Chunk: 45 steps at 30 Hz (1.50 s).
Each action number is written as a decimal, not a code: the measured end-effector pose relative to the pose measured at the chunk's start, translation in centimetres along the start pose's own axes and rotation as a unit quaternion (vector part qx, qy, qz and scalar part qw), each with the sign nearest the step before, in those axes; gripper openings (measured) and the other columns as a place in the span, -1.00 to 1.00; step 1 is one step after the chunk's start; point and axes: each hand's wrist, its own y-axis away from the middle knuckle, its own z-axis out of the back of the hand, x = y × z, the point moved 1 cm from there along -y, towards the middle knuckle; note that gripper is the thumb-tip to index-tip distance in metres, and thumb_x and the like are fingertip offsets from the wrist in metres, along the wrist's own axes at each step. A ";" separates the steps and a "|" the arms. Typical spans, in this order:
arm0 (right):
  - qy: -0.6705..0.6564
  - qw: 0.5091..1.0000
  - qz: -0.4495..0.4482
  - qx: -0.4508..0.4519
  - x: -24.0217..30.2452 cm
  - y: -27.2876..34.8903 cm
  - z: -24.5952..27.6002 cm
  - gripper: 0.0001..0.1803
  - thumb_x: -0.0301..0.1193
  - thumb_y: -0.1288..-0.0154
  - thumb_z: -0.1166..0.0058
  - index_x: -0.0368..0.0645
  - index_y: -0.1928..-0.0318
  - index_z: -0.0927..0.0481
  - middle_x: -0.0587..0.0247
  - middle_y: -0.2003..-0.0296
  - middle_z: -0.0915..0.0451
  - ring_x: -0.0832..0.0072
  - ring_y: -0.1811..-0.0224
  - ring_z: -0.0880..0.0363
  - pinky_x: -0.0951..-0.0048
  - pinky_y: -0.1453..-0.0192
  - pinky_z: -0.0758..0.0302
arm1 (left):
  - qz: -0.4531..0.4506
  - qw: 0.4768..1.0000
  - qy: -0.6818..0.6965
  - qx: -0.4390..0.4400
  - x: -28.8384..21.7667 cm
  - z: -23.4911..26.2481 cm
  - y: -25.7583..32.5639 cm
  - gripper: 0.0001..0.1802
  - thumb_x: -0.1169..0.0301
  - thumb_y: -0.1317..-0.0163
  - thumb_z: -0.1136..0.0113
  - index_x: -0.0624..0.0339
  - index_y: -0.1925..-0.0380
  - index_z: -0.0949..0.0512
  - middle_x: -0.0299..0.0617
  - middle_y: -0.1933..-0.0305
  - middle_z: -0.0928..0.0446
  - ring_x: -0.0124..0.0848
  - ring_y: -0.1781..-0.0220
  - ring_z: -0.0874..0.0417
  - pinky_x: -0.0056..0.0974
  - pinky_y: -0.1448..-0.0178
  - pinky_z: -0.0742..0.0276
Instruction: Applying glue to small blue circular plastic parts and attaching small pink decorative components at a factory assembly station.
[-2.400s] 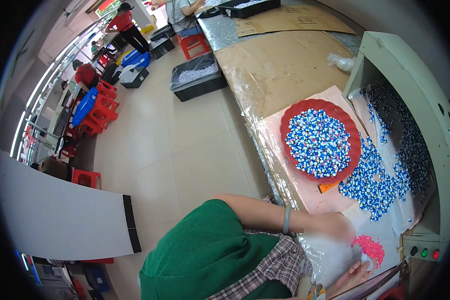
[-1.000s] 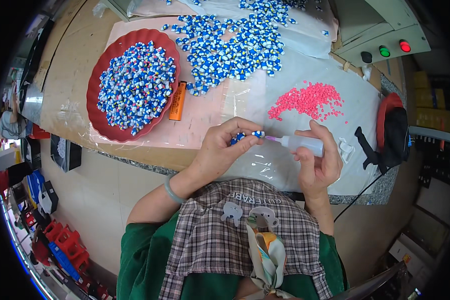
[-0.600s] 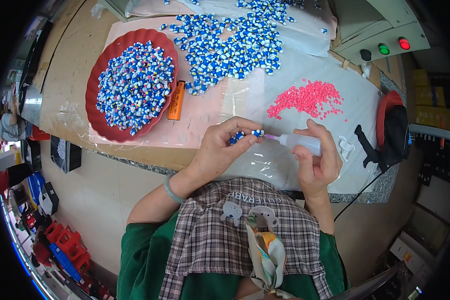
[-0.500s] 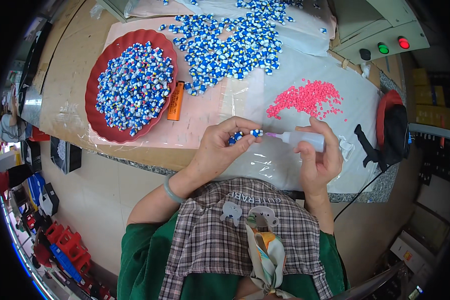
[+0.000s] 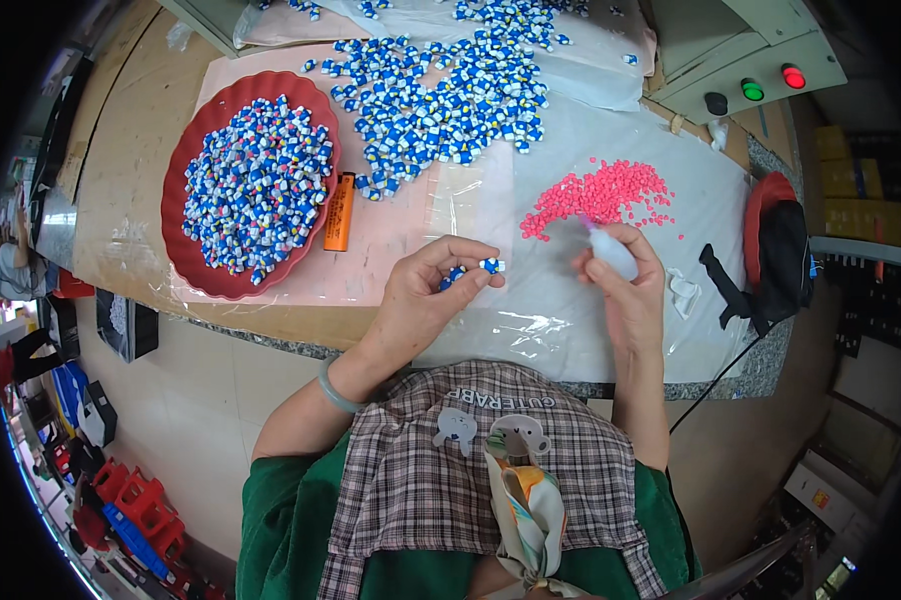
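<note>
My left hand [image 5: 427, 292] pinches a small blue and white figurine [image 5: 492, 266] between thumb and forefinger. Another blue and white figurine [image 5: 453, 276] or more sits within the curled fingers, partly hidden. My right hand [image 5: 626, 285] is closed around a small white squeeze bottle [image 5: 612, 254] with a pinkish-purple tip. That tip points up and away, at the near edge of a spread of small pink pieces [image 5: 611, 194]; whether it touches one I cannot tell. Beyond my left hand lies a wide heap of loose blue and white figurines [image 5: 451, 100].
A red scalloped bowl [image 5: 174, 225] full of similar figurines stands at the left. Beside it lies an orange stick-like object [image 5: 339, 212]. At the back right is a grey-green machine housing [image 5: 741, 60] with coloured buttons. A black bag [image 5: 779, 255] rests at the table's right edge.
My right hand has turned the squeeze bottle away from the figurine and brought its tip to the pink pieces. My left hand keeps its pinch on the figurine.
</note>
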 end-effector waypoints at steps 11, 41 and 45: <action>0.558 0.775 0.298 0.020 -1.1 -1.5 -3.9 -0.82 -0.64 -0.04 -0.23 -0.30 0.28 -0.62 0.05 0.35 -0.60 0.18 0.28 -0.58 0.30 0.14 -0.48 | -0.085 0.994 -0.073 -0.011 0.8 0.7 0.4 -0.78 0.46 -0.27 -0.20 0.22 0.08 -0.55 -0.23 0.21 -0.63 -0.53 0.18 -0.64 -0.38 0.12 -0.52; 0.088 0.986 -0.108 0.088 -1.1 0.6 -6.4 -0.87 -0.53 -0.16 -0.23 -0.25 0.26 -0.60 0.44 0.50 -0.52 0.77 0.56 -0.33 0.71 0.51 -0.20 | -0.095 0.985 -0.130 -0.066 -1.3 0.1 1.5 -0.76 0.56 -0.22 -0.20 0.26 0.09 -0.59 -0.23 0.23 -0.62 -0.56 0.24 -0.57 -0.45 0.19 -0.48; 0.075 0.989 -0.101 0.081 -1.5 0.9 -6.4 -0.87 -0.55 -0.17 -0.22 -0.26 0.25 -0.61 0.43 0.49 -0.54 0.78 0.56 -0.33 0.71 0.51 -0.21 | -0.130 0.974 -0.177 -0.058 -1.0 -0.3 1.3 -0.75 0.60 -0.23 -0.19 0.27 0.07 -0.57 -0.24 0.18 -0.61 -0.59 0.22 -0.56 -0.49 0.19 -0.46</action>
